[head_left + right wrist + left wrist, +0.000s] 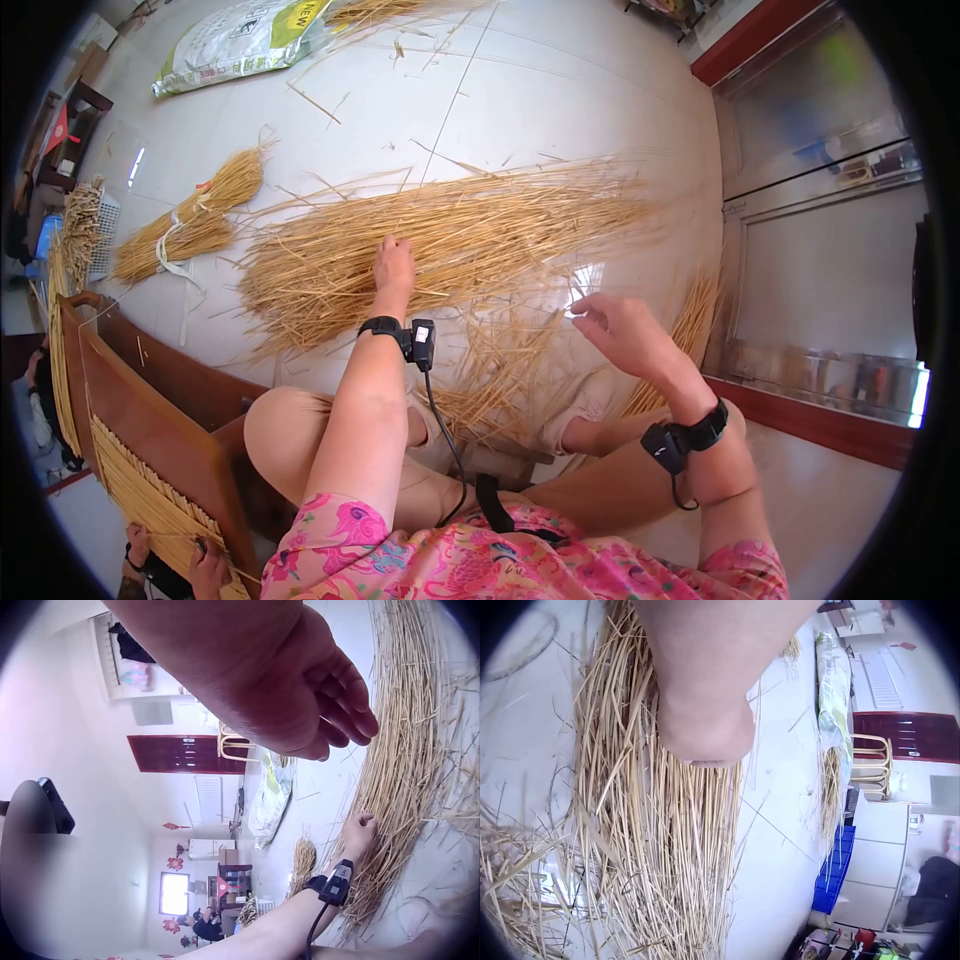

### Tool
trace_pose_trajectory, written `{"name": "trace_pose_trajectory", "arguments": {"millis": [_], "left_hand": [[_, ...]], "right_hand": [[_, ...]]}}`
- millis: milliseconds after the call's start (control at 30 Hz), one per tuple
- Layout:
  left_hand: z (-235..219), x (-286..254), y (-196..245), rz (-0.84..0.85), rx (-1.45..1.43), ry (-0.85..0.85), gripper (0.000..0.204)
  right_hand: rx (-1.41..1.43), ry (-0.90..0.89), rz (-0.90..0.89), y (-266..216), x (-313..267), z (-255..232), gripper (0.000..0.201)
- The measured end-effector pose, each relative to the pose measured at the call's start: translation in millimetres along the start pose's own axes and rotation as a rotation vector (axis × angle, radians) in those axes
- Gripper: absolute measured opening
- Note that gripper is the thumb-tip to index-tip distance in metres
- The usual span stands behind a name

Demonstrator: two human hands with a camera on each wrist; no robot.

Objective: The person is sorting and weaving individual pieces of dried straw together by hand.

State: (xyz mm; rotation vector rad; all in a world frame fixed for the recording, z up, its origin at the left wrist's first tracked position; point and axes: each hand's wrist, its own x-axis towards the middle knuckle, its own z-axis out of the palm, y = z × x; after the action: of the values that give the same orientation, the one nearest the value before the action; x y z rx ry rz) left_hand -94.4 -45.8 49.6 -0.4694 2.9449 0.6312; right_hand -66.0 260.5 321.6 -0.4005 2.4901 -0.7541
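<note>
A broad heap of dry yellow straw stalks (470,235) lies spread across the tiled floor. My left hand (395,264) is down on its near-middle part, fingers curled into the stalks; in the left wrist view the back of the left hand (705,727) hides the fingertips. In the right wrist view the left hand (361,834) shows thumb and forefinger bent together at the straw. Raised off the floor to the right, my right hand (625,332) has loosely bent fingers with nothing between them. Short loose straw (500,370) lies below it, near the feet.
A tied straw bundle (195,220) lies at the left, near a brown wooden bench-like frame (150,375). A printed sack (245,45) lies at the back. Glass-fronted doors (820,240) stand at the right. Another person's hands (205,570) rest by a woven straw panel (150,480).
</note>
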Motion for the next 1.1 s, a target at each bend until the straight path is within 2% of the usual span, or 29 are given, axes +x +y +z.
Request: {"name": "trace_pose_trajectory", "arguments": {"millis": [67,167,267,367,467,567,667,767,800,900,933,1100], "left_hand": [[-3.1,0.9,-4.7,0.035,0.064,-0.090,0.017],[16.8,8.2,-19.2,0.049,0.067,-0.036,0.016],[26.0,7.5,-24.5,0.027,0.177,-0.154,0.017],[39.4,1.0,-32.6,0.105,0.218,0.019,0.007],[-3.9,-13.2,-12.1,0.098,0.118,-0.061,0.015],[-31.6,-11.0,-1.7,0.200,-0.062,0.214,0.010],[-74.2,-5.4,22.4,0.234,-0.239,0.211,0.006],[-122.7,-0.5,51.4,0.490,-0.392,0.224,0.007],[-140.2,-5.8,69.0,0.453,-0.456,0.166,0.009],[-195.0,-51.5,129.3,0.525,-0.563,0.053,0.012],[-204.6,-69.1,146.0,0.549,-0.613,0.015,0.012],[-200.3,-127.1,186.6,0.639,-0.810,-0.122,0.012]], "right_hand": [[0.002,0.012,0.042,0.0,2.5,-4.0,0.022],[0.018,0.016,0.066,0.1,3.8,-7.4,0.022],[0.005,-0.004,0.038,-3.2,0.5,-6.8,0.023],[-0.012,-0.026,-0.018,-3.9,-4.4,-8.2,0.023],[-0.031,-0.001,-0.038,-3.4,-9.5,-11.3,0.022],[-0.011,0.057,-0.065,-7.2,-11.8,-14.8,0.021],[0.017,0.103,-0.116,-12.5,-15.3,-19.6,0.021],[0.066,0.138,-0.153,-13.6,-17.2,-19.4,0.022],[0.084,0.153,-0.162,-13.6,-16.7,-19.3,0.022],[0.433,0.082,-0.060,-17.8,-16.7,-18.7,0.027],[0.543,0.078,-0.086,-20.3,-18.5,-18.7,0.028],[1.005,0.128,-0.258,-16.0,-17.1,-3.2,0.030]]}}
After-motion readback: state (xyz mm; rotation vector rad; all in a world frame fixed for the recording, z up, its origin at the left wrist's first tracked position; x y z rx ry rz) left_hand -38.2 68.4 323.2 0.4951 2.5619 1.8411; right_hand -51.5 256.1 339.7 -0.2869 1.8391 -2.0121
